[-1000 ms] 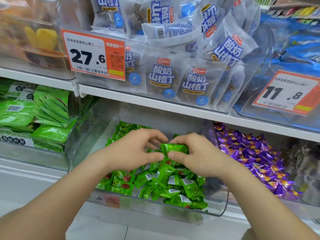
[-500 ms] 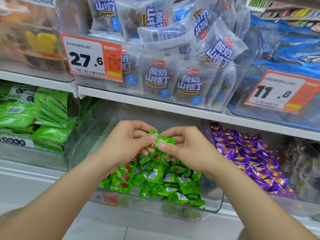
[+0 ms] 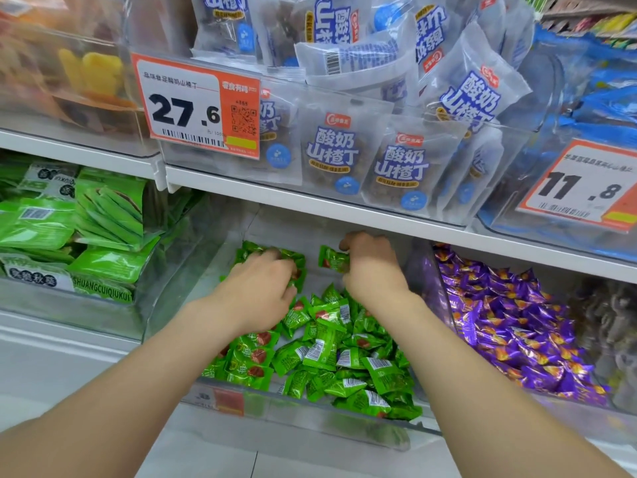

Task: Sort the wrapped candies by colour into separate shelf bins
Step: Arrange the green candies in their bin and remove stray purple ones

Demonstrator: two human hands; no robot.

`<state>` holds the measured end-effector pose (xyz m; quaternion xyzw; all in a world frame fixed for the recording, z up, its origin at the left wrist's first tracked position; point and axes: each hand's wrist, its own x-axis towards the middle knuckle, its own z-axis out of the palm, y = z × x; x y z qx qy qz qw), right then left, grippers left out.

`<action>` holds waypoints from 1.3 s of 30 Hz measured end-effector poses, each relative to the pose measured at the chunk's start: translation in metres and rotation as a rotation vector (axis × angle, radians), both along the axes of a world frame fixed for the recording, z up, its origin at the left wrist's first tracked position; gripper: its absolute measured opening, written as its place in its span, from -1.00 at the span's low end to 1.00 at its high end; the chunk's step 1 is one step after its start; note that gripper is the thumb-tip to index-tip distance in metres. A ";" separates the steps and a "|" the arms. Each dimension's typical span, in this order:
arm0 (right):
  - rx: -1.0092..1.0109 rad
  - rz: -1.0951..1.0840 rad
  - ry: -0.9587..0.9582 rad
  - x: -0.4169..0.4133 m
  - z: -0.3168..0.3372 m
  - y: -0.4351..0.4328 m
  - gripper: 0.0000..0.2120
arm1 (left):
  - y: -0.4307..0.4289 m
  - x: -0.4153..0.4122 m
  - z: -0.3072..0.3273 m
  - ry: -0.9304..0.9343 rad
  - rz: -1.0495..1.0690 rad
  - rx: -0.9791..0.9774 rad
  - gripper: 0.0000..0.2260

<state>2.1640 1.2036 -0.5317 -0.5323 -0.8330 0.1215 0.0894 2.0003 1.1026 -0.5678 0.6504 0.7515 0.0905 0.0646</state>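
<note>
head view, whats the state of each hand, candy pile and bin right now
left hand: on back candies, fingers curled, hold unclear
right hand: pinches held candy
held candy: wrapped, green, apart from green pile
middle bin: partly filled
green pile: loose in middle bin
purple pile: heaped, all purple

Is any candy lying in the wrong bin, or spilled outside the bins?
Nothing stands out. The middle bin shows only green candies, the neighbouring bin only purple candies, and none lies outside.
</note>
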 end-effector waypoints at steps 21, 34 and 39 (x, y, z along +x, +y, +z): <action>0.175 -0.027 -0.176 -0.033 -0.037 0.027 -0.74 | 0.014 0.000 -0.009 0.117 -0.060 -0.251 -0.43; -0.183 0.259 -0.235 0.008 0.003 -0.008 -0.56 | 0.006 0.002 0.004 0.089 -0.092 -0.150 -0.53; -0.131 0.328 -0.185 0.019 0.000 -0.010 -0.73 | 0.003 0.001 0.008 -0.008 -0.094 -0.041 -0.60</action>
